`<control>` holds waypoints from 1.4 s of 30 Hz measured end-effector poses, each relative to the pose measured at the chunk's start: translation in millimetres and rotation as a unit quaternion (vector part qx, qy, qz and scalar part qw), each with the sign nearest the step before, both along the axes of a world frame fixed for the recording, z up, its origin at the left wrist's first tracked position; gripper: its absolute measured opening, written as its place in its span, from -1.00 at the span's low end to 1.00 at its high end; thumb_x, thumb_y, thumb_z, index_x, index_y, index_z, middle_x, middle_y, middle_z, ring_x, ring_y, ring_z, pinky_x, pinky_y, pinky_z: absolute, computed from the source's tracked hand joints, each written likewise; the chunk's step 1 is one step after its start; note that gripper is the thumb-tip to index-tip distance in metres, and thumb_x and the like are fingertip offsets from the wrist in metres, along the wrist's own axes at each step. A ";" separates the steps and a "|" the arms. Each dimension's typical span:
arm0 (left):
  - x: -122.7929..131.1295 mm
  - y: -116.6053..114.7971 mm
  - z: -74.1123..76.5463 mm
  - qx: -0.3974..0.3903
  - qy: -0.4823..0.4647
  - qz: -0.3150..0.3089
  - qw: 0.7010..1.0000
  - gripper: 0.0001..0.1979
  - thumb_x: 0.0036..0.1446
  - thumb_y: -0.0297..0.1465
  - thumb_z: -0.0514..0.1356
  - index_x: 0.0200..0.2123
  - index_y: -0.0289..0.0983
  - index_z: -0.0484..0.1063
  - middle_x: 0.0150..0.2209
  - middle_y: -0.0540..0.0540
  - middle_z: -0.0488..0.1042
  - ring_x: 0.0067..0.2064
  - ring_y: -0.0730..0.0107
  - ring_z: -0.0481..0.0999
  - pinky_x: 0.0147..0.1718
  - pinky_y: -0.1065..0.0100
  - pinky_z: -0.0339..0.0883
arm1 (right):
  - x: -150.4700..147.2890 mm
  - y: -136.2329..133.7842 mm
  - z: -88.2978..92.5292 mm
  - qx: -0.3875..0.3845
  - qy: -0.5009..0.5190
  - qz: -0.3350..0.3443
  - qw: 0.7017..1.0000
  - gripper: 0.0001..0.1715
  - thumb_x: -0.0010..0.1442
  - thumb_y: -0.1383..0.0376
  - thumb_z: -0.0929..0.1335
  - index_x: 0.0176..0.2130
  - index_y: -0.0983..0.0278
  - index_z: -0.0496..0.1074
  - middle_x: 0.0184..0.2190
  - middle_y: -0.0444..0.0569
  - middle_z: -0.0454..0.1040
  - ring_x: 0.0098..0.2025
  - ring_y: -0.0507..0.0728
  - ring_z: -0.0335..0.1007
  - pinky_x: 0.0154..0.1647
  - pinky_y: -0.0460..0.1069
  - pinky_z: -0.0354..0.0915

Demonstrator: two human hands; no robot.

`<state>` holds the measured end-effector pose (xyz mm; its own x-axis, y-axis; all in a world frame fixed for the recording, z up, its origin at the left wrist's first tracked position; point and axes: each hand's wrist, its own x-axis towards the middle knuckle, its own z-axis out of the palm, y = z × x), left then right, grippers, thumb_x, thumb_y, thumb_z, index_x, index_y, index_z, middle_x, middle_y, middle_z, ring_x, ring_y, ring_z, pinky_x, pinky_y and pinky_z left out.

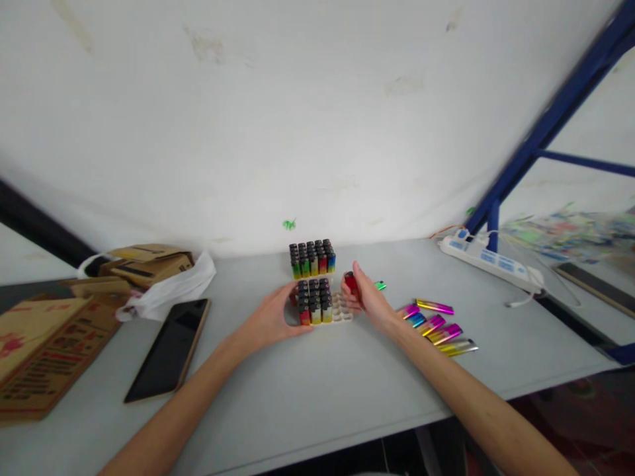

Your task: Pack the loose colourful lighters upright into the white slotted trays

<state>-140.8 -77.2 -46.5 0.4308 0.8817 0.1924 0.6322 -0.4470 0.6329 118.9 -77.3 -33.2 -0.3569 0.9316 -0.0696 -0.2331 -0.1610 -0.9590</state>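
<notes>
Several upright lighters [314, 303] with black tops stand in rows in a pale tray [342, 311], whose right part shows bare holes. My left hand [274, 316] curves around the tray's left side, thumb along its front edge and fingers behind. Just right of the tray, my right hand [366, 294] is closed around a red lighter [350, 281], thumb pointing up. Behind stands a second block of upright lighters [312, 258] in green, yellow, red and blue. A green lighter [380, 285] lies partly hidden behind my right hand.
Shiny coloured lighters [439, 327] lie loose on the grey table [307, 403] at right. A white power strip [491, 261] with cables sits behind them. On the left are a dark tablet [169, 350], a plastic bag [173, 291] and cardboard boxes [59, 344]. A blue frame [538, 132] rises at right.
</notes>
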 end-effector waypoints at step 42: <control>-2.2 0.7 -0.1 -0.015 0.000 0.005 1.000 -0.10 -0.08 -0.17 0.56 0.31 -0.20 0.37 0.16 -0.24 0.63 0.16 -0.13 0.64 0.25 -0.03 0.47 | 7.5 7.5 -19.6 0.143 -0.052 -0.118 0.981 -0.51 0.31 -0.16 0.44 -0.07 0.13 0.38 -0.19 -0.04 0.61 -0.13 0.17 0.55 0.01 0.09 0.48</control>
<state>-142.9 -76.5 -46.6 0.4221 0.8914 0.1650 0.6372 -0.4212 0.6455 126.3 -69.7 -52.8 -0.1327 0.9743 0.1821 -0.1305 0.1649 -0.9776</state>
